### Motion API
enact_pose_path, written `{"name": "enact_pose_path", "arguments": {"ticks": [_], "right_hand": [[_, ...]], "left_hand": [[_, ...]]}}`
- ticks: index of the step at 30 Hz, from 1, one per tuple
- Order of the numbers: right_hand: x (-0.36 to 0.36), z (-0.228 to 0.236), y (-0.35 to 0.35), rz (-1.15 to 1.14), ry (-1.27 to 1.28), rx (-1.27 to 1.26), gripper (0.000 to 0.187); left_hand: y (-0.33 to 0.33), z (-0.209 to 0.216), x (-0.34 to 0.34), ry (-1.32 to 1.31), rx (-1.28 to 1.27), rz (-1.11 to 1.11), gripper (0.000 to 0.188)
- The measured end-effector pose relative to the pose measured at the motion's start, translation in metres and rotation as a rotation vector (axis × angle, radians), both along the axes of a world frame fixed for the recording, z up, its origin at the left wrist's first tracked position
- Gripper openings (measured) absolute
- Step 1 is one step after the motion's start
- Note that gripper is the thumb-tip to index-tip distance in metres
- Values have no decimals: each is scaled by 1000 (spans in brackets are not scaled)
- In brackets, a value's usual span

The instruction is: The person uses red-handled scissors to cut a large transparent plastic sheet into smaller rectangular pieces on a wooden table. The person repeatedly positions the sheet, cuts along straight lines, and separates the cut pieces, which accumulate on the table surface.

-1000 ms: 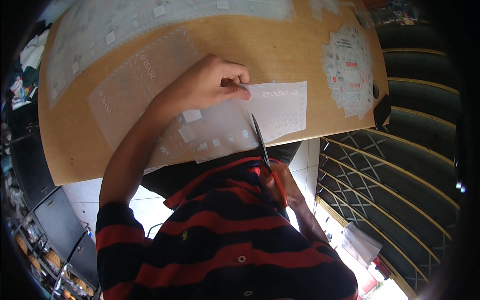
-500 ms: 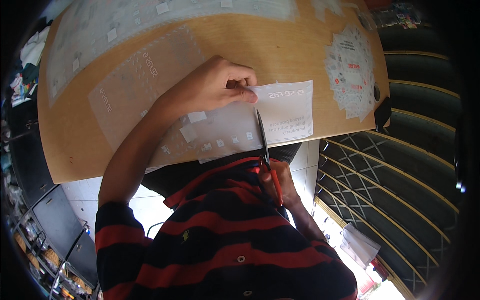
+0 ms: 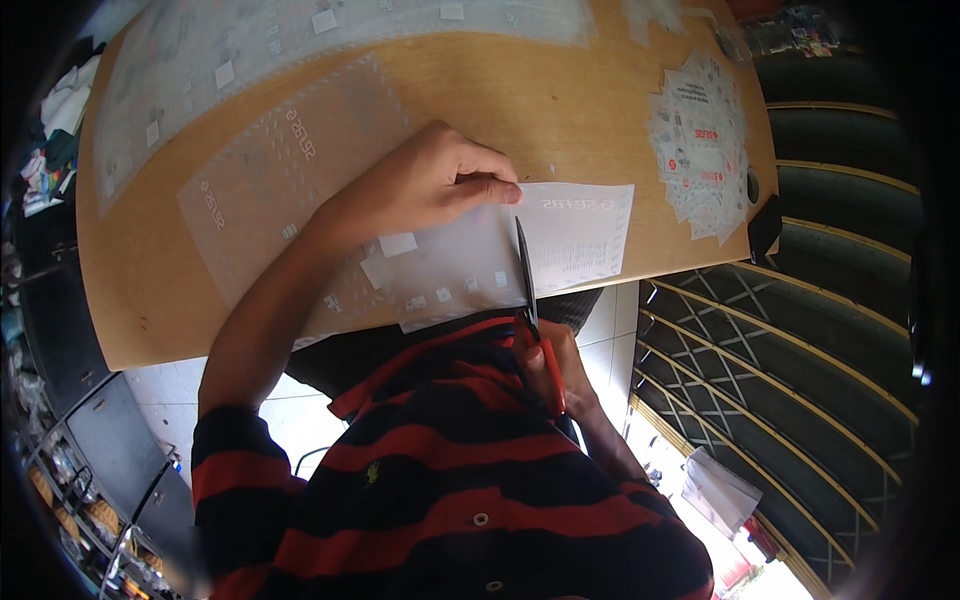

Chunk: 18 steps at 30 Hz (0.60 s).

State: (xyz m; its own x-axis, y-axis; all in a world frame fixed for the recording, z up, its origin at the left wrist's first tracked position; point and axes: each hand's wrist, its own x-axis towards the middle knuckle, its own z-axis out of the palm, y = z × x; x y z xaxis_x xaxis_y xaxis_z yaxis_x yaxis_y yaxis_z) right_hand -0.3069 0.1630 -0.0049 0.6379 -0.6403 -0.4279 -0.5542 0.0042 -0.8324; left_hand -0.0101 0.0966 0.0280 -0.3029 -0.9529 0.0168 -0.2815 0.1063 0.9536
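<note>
My left hand (image 3: pixel 465 185) pinches the far edge of a translucent printed sheet (image 3: pixel 585 232) between thumb and bent fingers. The sheet lies at the near edge of the table, its right part bright with white print. Red-handled scissors (image 3: pixel 527 262) are in my right hand (image 3: pixel 560 365), which is below the table edge with fingers wrapped round the handles. Their dark blades point away from me, across the sheet, with the tip just short of my left thumb. Whether the blades are parted is hard to see. Under my left forearm lies more translucent printed sheet (image 3: pixel 250 190).
The brown wooden table (image 3: pixel 540 100) has long printed translucent sheets (image 3: pixel 350 45) along its far left. At the right lies a fanned pile of small cut pieces (image 3: pixel 700 145). A slatted dark shutter (image 3: pixel 790 290) stands right of the table, and dark cabinets (image 3: pixel 120 430) stand at the left.
The sheet's right part has shifted slightly toward me and now tilts differently, its print showing changed. My left hand has moved slightly right and nearer. The scissors have barely moved.
</note>
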Motion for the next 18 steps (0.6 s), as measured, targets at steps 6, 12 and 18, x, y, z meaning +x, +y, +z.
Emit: {"name": "enact_pose_path", "arguments": {"ticks": [6,12,18], "right_hand": [[7,-1,-4,-22,-6,-51,61],[15,-1,-4,-71,-71,-141,72],[16,-2,-3,-73,-114,-191,65]], "left_hand": [[1,-7,-5,-12,-46,-14,22],[1,-15,-5,35,-99,13,23],[-1,5,8,-123,12,-40,19]]}}
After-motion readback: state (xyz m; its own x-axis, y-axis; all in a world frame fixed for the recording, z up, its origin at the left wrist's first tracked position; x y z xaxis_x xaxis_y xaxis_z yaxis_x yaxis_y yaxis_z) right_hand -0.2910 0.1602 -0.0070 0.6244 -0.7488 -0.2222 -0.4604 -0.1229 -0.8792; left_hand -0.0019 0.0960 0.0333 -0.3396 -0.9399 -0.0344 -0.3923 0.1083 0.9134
